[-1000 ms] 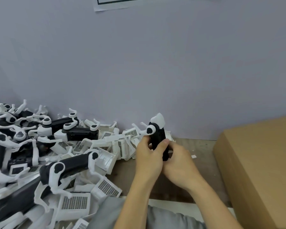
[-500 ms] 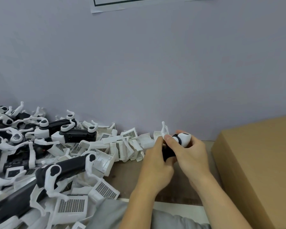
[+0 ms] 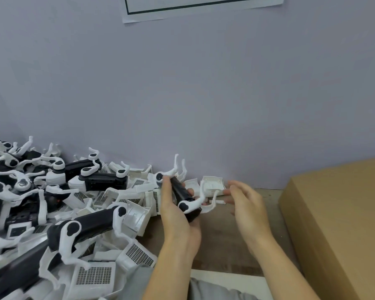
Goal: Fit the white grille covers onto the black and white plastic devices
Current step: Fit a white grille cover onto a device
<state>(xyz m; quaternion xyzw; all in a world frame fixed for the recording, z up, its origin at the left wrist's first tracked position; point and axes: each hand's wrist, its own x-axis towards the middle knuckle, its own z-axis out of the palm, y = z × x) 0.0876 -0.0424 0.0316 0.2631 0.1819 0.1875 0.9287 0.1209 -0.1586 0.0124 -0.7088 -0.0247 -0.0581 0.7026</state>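
While your left hand (image 3: 175, 215) wraps its fingers round the black and white device (image 3: 183, 200), lifted clear of the bench right of the parts pile (image 3: 59, 213), your right hand (image 3: 245, 202) hovers just right of the device, fingers spread and empty, probably free to fetch a grille cover (image 3: 212, 185) behind the device.

The person is working with both forearms bare, no sleeves reaching the wrists. The left hand (image 3: 178, 215) and right hand (image 3: 247, 204) are wearing no gloves, rings or watch. Soft grey fabric clothing (image 3: 214, 291) is showing at the bottom edge.
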